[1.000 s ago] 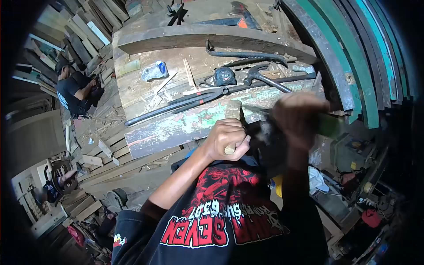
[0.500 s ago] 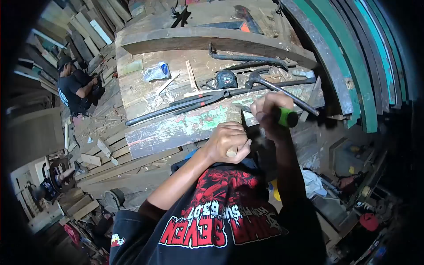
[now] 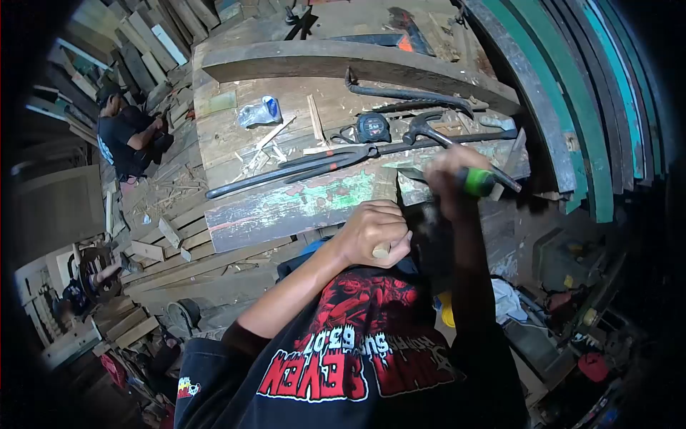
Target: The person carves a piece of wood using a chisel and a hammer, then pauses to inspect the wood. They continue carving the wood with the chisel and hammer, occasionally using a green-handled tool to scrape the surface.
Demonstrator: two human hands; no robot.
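My left hand (image 3: 374,234) is closed round a wooden stick (image 3: 384,184), which stands out above the fist toward the worn painted board (image 3: 286,209); its rounded end shows below the thumb. To its right my right hand (image 3: 454,175), blurred, grips a green-and-black handled tool (image 3: 477,181). A pointed metal blade (image 3: 411,174) extends left from this hand toward the stick. Just beyond, a hammer (image 3: 427,131) lies with its handle passing behind my right hand. Long-handled pincers (image 3: 314,165) rest along the board, left of the hammer.
On the bench (image 3: 214,146) are a tape measure (image 3: 373,128), a crumpled plastic bag (image 3: 260,113), a pry bar (image 3: 400,89) and a long curved beam (image 3: 343,58). Green planks (image 3: 572,107) stand at the right. A person (image 3: 128,136) crouches at the left.
My right hand moved left from its position a second ago, then slightly right and down with the green-handled tool. My left hand keeps its hold on the stick. The view has shifted slightly.
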